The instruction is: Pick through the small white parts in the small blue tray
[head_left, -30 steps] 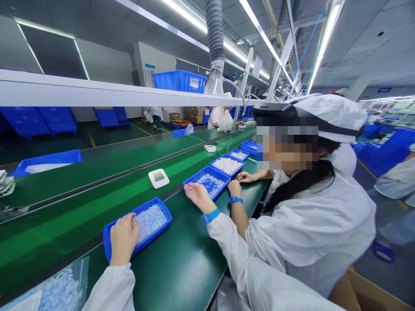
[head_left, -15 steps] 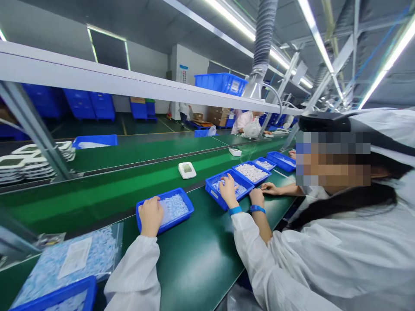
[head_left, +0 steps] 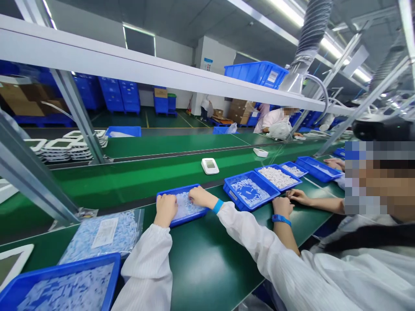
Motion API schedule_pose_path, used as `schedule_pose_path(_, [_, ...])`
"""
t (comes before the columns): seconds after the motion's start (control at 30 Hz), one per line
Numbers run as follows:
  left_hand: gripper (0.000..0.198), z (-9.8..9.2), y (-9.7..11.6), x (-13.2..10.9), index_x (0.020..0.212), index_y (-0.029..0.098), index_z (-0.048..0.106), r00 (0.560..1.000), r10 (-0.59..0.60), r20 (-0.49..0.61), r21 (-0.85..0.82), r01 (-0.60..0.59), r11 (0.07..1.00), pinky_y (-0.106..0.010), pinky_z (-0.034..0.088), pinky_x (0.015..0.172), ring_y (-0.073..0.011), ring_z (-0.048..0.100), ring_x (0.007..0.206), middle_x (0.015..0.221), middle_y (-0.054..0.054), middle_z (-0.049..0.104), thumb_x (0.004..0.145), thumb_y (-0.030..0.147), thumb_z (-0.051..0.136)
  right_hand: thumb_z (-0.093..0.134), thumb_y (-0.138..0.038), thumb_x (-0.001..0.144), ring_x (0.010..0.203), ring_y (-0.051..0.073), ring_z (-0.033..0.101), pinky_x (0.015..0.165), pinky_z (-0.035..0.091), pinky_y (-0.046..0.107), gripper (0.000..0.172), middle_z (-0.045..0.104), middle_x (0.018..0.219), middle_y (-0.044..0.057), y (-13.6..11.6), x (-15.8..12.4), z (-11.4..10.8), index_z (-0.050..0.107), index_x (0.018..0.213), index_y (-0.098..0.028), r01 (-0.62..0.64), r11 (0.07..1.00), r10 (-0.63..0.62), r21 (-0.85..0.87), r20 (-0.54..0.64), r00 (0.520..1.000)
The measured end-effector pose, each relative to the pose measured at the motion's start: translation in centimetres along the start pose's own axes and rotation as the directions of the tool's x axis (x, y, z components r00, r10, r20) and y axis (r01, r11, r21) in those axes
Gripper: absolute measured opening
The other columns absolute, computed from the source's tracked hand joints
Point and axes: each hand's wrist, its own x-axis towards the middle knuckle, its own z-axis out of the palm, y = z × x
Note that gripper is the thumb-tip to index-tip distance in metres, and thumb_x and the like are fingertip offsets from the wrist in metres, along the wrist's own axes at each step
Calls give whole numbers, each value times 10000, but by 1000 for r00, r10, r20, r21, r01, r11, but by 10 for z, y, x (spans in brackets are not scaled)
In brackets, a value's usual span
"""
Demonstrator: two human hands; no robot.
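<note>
In the head view, left hand (head_left: 166, 209) and right hand (head_left: 199, 197) bend over a blue tray (head_left: 189, 219) of pale pieces (head_left: 185, 208) on the counter (head_left: 207, 259), any grasp indiscernible, near a bag (head_left: 126, 231) whose white label (head_left: 105, 232) is too small to read.

blu tray (head_left: 191, 218), lt-blu pcs (head_left: 185, 205), dk-grn bench (head_left: 207, 268), wht faint-striped sleeve (head_left: 149, 261)
</note>
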Motion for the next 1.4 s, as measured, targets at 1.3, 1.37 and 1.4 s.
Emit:
schedule_pose_path(1.3, [148, 15, 21, 25, 736, 203, 696, 959, -257, -115, -494, 170, 853, -258, 508, 728, -166, 680, 750, 786, -13, 736, 773, 245, 559, 455, -266, 873, 562, 115, 379, 548, 259, 238, 240, 426, 598, -40, 7, 7, 18, 425, 644, -197, -41, 725, 189, 688, -142, 972])
schedule_pose_path(1.37, [161, 16, 21, 24, 731, 204, 699, 960, -256, -111, -480, 173, 860, -261, 502, 721, -167, 678, 744, 776, -17, 734, 776, 247, 550, 446, -209, 865, 594, 131, 398, 579, 271, 247, 223, 439, 614, -27, 3, 5, 16, 417, 645, -203, -17, 772, 169, 636, -180, 969])
schedule_pose_path(1.4, [170, 17, 20, 24, 732, 202, 701, 961, -253, -108, -472, 174, 864, -263, 498, 719, -167, 677, 740, 776, -21, 734, 779, 244, 542, 441, -168, 852, 619, 142, 405, 602, 280, 254, 211, 441, 629, -19, 0, 3, 16, 412, 646, -207, 5, 797, 152, 604, -209, 966])
